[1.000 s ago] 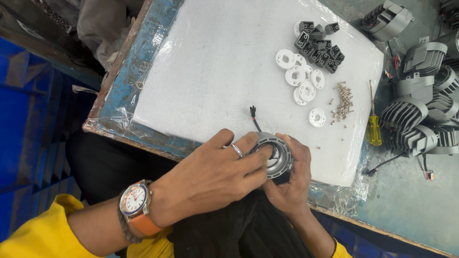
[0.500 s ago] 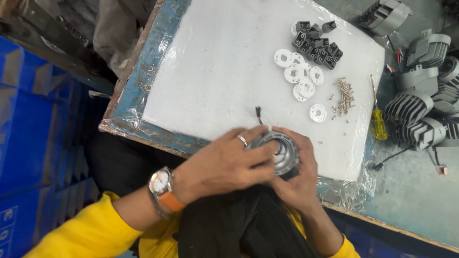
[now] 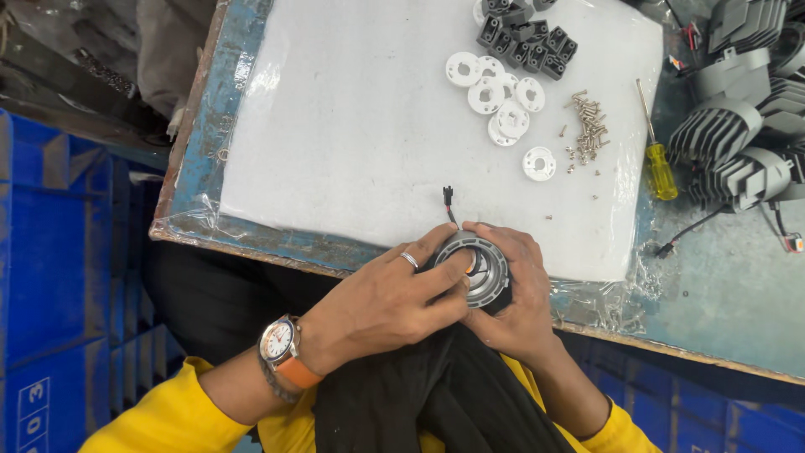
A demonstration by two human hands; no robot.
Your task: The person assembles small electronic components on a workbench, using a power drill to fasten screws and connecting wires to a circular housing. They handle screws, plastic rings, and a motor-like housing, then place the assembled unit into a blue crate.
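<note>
While the round grey housing (image 3: 478,270) is cupped by the right hand (image 3: 516,306), it is gripped by the left hand (image 3: 381,306), fingers curled closed; a black wire (image 3: 449,205) seemingly leads from it.

Counts around the white foam sheet (image 3: 360,143)

Six white plastic discs (image 3: 503,96), one yellow-handled screwdriver (image 3: 656,159) beside them, one small pile of screws (image 3: 587,134), uncountable.

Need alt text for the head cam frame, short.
Two bare hands, left hand and right hand, grip a round grey metal housing at the near edge of a white foam pad. Farther back lie white plastic discs, loose screws and a yellow-handled screwdriver.
</note>
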